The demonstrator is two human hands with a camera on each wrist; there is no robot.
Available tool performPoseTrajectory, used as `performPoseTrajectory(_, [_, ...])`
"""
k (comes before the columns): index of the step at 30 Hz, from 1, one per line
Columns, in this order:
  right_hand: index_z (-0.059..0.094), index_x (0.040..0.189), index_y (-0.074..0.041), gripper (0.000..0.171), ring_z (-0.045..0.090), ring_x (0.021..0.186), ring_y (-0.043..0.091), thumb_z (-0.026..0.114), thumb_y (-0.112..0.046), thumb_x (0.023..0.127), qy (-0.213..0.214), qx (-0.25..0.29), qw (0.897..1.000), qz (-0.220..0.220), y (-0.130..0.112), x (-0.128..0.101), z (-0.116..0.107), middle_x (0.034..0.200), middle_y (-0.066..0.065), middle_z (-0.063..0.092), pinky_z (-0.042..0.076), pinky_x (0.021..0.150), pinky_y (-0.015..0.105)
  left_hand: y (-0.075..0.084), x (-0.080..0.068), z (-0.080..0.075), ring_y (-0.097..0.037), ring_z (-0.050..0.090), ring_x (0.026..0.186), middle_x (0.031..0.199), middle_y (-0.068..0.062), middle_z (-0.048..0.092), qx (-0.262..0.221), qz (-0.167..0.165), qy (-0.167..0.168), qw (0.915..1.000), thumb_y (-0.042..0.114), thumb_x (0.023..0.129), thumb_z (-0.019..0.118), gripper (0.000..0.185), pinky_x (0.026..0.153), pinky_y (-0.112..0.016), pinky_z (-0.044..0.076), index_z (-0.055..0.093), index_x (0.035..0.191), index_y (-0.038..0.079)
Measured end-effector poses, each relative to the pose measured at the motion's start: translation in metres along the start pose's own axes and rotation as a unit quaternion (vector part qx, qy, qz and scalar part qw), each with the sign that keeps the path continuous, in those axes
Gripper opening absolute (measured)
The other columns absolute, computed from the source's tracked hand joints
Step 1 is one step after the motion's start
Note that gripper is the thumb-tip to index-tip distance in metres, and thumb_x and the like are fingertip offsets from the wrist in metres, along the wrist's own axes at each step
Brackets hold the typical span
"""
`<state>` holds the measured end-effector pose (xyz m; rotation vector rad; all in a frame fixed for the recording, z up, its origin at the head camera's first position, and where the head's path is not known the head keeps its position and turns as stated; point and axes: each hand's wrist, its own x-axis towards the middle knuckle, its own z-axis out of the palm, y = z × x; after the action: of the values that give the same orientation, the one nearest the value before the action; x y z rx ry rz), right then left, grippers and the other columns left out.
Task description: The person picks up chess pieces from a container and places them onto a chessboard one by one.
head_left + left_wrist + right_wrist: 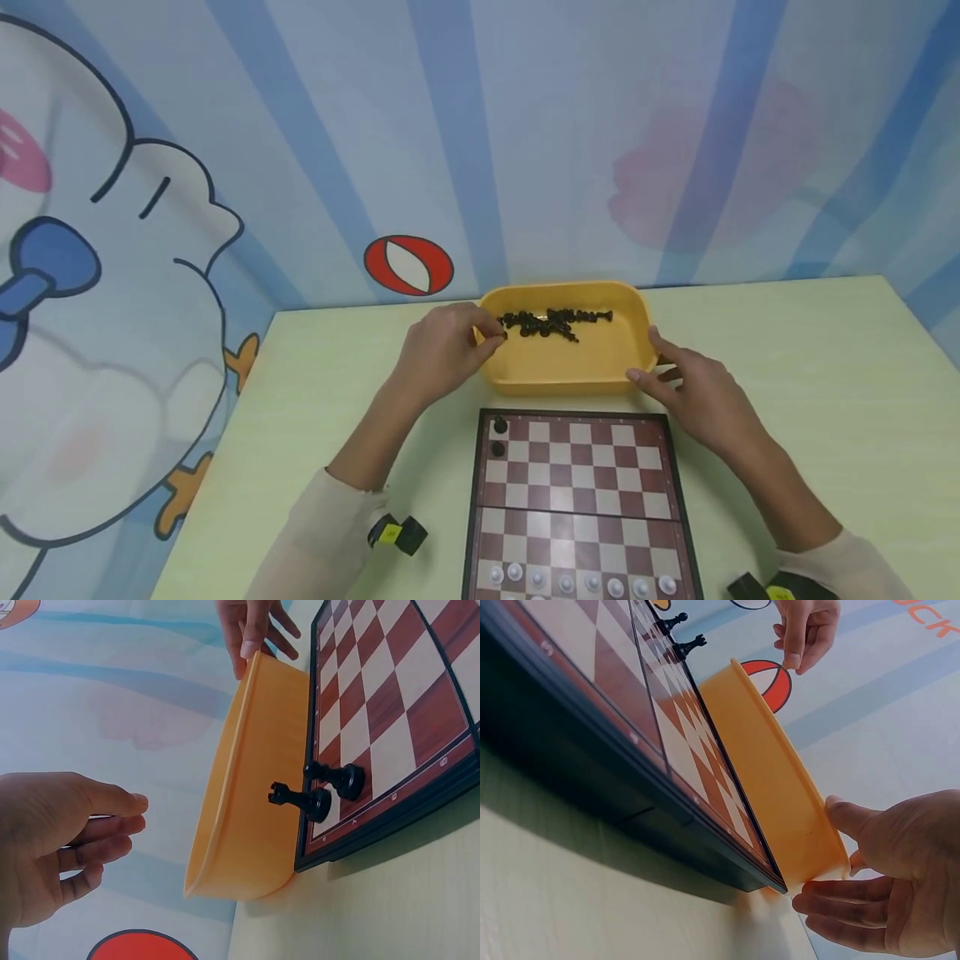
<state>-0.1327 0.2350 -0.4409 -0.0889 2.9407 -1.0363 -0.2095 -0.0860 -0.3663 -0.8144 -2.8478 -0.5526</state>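
Right hand steadying crosswise yellow tray

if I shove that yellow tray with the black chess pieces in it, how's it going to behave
The yellow tray looks like thin moulded plastic, so probably light and stiff, sliding easily on the smooth table. The black chess pieces lie loose along its far side and would likely rattle and shift. The right hand at its corner probably steadies it.
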Motion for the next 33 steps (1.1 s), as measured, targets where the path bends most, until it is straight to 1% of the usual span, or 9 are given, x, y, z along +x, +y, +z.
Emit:
performPoseTrajectory(4, [0.03,0.166,-0.007,0.082,0.071,0.118,0.046,0.064,-0.049,0.105,0.0,0.001,1.0,0.0,-0.001,0.0,-0.002,0.145,0.03,0.062,0.061,0.085,0.056,-0.004,0.007,0.0,-0.011,0.064,0.072,0.093,0.004,0.078,-0.001,-0.006,-0.012,0.9999,0.02,0.095,0.081,0.008,0.056,-0.023,0.049,0.084,0.102,0.016])
performPoseTrajectory(9, [0.03,0.166,-0.007,0.082,0.071,0.118,0.046,0.065,-0.049,0.105,0.004,-0.002,1.0,-0.001,-0.001,0.0,-0.002,0.146,0.03,0.061,0.06,0.085,0.056,-0.009,0.016,0.0,-0.012,0.065,0.073,0.096,0.004,0.078,-0.011,-0.02,-0.018,0.9996,0.02,0.096,0.08,0.008,0.058,-0.025,0.052,0.085,0.102,0.017])
performPoseTrajectory(16, [0.031,0.166,-0.007,0.082,0.071,0.117,0.045,0.065,-0.049,0.105,-0.001,-0.001,1.0,-0.001,-0.002,0.0,-0.001,0.145,0.03,0.061,0.06,0.086,0.057,-0.019,0.026,0.008,-0.014,0.064,0.074,0.094,0.002,0.077,-0.003,-0.044,-0.034,0.9984,0.02,0.097,0.078,0.01,0.059,-0.025,0.052,0.084,0.104,0.016])
performPoseTrajectory(21, [0.031,0.166,-0.007,0.082,0.071,0.117,0.045,0.065,-0.05,0.104,0.0,-0.001,1.0,0.001,-0.002,0.0,-0.001,0.143,0.03,0.063,0.06,0.086,0.057,-0.025,0.033,0.012,-0.014,0.066,0.077,0.095,0.001,0.078,0.001,-0.045,-0.04,0.9982,0.02,0.098,0.077,0.011,0.058,-0.024,0.052,0.084,0.104,0.015])
performPoseTrajectory(27, [0.031,0.166,-0.007,0.082,0.071,0.117,0.045,0.065,-0.049,0.104,0.003,-0.002,1.0,0.002,-0.003,-0.001,-0.003,0.143,0.03,0.063,0.06,0.086,0.058,-0.034,0.042,0.018,-0.015,0.067,0.081,0.094,0.001,0.079,0.007,-0.036,-0.043,0.9984,0.019,0.098,0.077,0.01,0.058,-0.024,0.052,0.084,0.103,0.014])
performPoseTrajectory(29, [0.031,0.166,-0.007,0.082,0.071,0.117,0.045,0.065,-0.048,0.104,0.006,-0.003,1.0,0.001,-0.003,-0.001,-0.003,0.143,0.03,0.063,0.06,0.086,0.058,-0.036,0.046,0.021,-0.015,0.067,0.081,0.095,0.001,0.079,0.006,-0.034,-0.047,0.9983,0.019,0.098,0.076,0.01,0.058,-0.024,0.053,0.083,0.103,0.014])
performPoseTrajectory(33, [0.031,0.166,-0.007,0.082,0.071,0.117,0.044,0.065,-0.049,0.104,0.003,0.001,1.0,0.0,-0.003,0.0,-0.002,0.142,0.029,0.064,0.06,0.087,0.058,-0.038,0.051,0.026,-0.015,0.068,0.083,0.097,0.001,0.079,0.004,-0.044,-0.063,0.9971,0.018,0.098,0.076,0.01,0.062,-0.025,0.055,0.083,0.104,0.014])
